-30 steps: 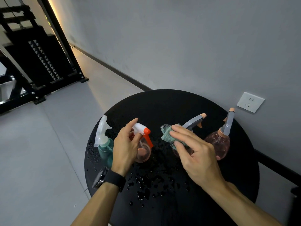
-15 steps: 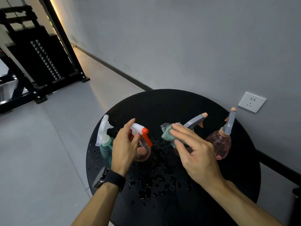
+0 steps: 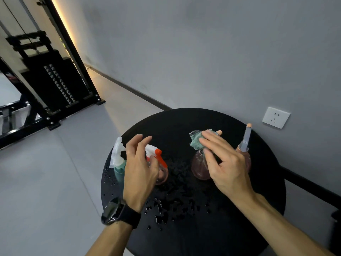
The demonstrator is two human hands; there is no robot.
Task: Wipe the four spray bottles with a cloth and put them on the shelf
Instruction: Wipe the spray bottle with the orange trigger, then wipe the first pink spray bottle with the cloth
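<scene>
Water-beaded round black table (image 3: 184, 228) carries four spray bottles. Right hand (image 3: 227, 167) presses a teal cloth (image 3: 196, 141) onto the central pink bottle (image 3: 199, 169), hiding its trigger. Left hand (image 3: 142, 167), fingers loosely spread, covers the orange-triggered bottle (image 3: 158, 157).

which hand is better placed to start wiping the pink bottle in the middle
Right. The right hand already presses the green cloth onto that pink bottle. The left hand hovers open, clothless, over the orange-trigger bottle.
</scene>
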